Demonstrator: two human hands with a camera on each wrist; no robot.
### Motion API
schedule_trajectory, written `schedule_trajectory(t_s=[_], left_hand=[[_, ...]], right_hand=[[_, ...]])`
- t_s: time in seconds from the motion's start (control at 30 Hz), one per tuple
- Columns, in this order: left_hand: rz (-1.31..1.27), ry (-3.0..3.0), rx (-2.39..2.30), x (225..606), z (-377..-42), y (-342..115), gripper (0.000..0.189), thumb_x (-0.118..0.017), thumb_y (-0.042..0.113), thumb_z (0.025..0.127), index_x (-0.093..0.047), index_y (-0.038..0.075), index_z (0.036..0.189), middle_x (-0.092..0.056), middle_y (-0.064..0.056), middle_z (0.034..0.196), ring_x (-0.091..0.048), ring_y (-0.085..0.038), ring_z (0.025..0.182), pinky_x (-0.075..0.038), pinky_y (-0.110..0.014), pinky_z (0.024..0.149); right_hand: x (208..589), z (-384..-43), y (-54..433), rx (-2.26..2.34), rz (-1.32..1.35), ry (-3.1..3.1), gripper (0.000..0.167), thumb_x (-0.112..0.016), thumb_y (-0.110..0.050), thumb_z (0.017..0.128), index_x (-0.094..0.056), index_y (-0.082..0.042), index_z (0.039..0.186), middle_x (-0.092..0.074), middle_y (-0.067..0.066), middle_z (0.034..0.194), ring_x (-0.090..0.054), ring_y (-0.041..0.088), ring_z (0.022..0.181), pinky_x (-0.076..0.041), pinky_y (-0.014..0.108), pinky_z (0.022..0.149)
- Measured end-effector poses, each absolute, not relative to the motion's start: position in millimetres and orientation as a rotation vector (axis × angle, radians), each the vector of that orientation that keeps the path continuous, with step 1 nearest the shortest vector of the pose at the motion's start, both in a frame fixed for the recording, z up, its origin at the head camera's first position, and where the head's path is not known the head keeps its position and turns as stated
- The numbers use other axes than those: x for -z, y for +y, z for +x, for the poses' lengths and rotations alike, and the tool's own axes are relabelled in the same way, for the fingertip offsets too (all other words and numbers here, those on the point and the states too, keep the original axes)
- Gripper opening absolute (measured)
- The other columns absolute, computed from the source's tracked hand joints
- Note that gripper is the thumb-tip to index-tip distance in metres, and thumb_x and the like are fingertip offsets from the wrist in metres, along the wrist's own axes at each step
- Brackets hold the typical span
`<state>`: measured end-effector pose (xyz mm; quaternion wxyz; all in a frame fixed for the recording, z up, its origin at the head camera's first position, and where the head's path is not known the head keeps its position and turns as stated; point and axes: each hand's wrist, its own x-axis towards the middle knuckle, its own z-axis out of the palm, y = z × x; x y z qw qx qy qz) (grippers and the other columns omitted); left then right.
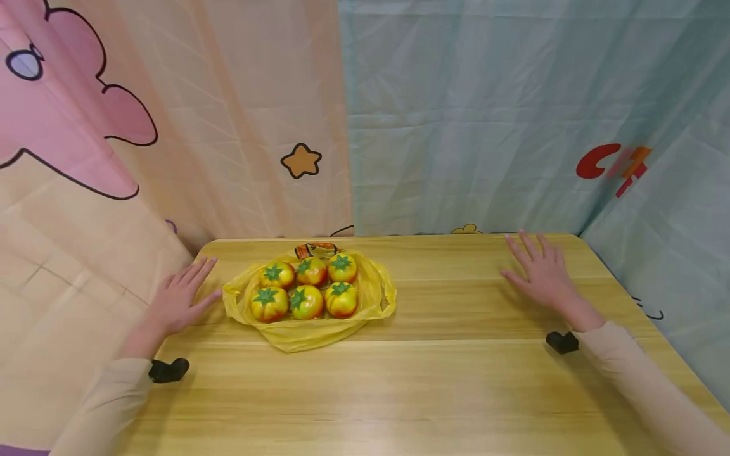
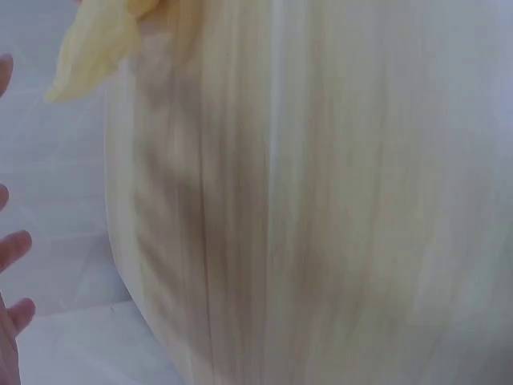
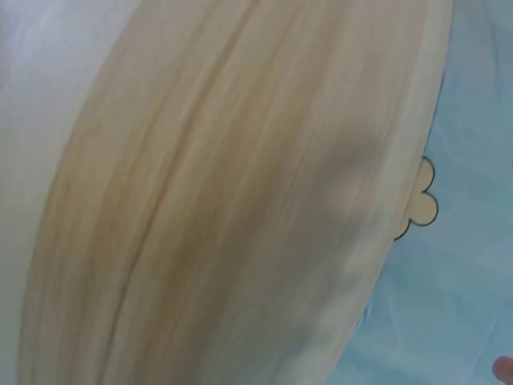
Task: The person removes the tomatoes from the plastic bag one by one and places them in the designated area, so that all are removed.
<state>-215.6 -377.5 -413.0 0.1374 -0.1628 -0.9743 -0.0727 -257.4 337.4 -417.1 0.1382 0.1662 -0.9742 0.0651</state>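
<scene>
Several yellow-red tomatoes with green leafy tops, among them a front-left tomato [image 1: 269, 305], lie in two rows on a spread yellow plastic bag [image 1: 376, 291] left of centre in the head view. A corner of that bag [image 2: 94, 50] shows at the top of the left wrist view. With fingers spread, my left hand [image 1: 181, 297] is just left of the bag and holds nothing. Far to the right, my right hand [image 1: 542, 272] is over the table's back right part, fingers extended and spread, holding nothing. Only a fingertip [image 3: 503, 369] of it enters the right wrist view.
Everything lies on a wooden table [image 1: 433, 392]. A small orange-and-black patterned piece [image 1: 317, 251] sits at the bag's back edge. Printed curtains [image 1: 456, 114] hang behind the table and along both sides. A black strap piece [image 1: 562, 342] juts from the right wrist.
</scene>
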Motion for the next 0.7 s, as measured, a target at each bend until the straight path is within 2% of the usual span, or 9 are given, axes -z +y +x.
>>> schedule_trajectory(t_s=[0.33,0.53,0.7], left_hand=[[-0.442,-2.792,0.288,413.4,-215.7,-361.5,0.067,-0.053,0.04,0.095,-0.028,0.013,0.151,-0.041,-0.026,0.145,-0.039,-0.049,0.126,-0.031,-0.069,0.096],[-0.395,-2.709,0.55,420.8,-215.8,-354.2,0.061,-0.053,0.031,0.097,-0.034,0.002,0.147,-0.044,-0.032,0.139,-0.044,-0.052,0.12,-0.035,-0.068,0.094],[-0.292,-2.714,0.911,422.4,-214.7,-345.6,0.06,-0.045,0.027,0.101,-0.025,-0.002,0.149,-0.04,-0.036,0.14,-0.044,-0.053,0.118,-0.035,-0.067,0.095]], right_hand=[[413.6,-252.7,308.6,-0.209,0.55,-2.589,0.078,-0.07,-0.023,0.084,-0.03,-0.013,0.15,-0.036,0.027,0.144,-0.033,0.052,0.126,-0.026,0.07,0.097],[412.2,-251.3,293.2,-0.285,0.587,-2.497,0.075,-0.073,-0.017,0.079,-0.038,-0.009,0.144,-0.043,0.029,0.138,-0.037,0.051,0.122,-0.029,0.069,0.095],[411.9,-252.4,280.2,-0.318,0.614,-2.443,0.074,-0.071,-0.016,0.077,-0.039,-0.007,0.143,-0.046,0.028,0.135,-0.038,0.051,0.121,-0.029,0.069,0.096]])
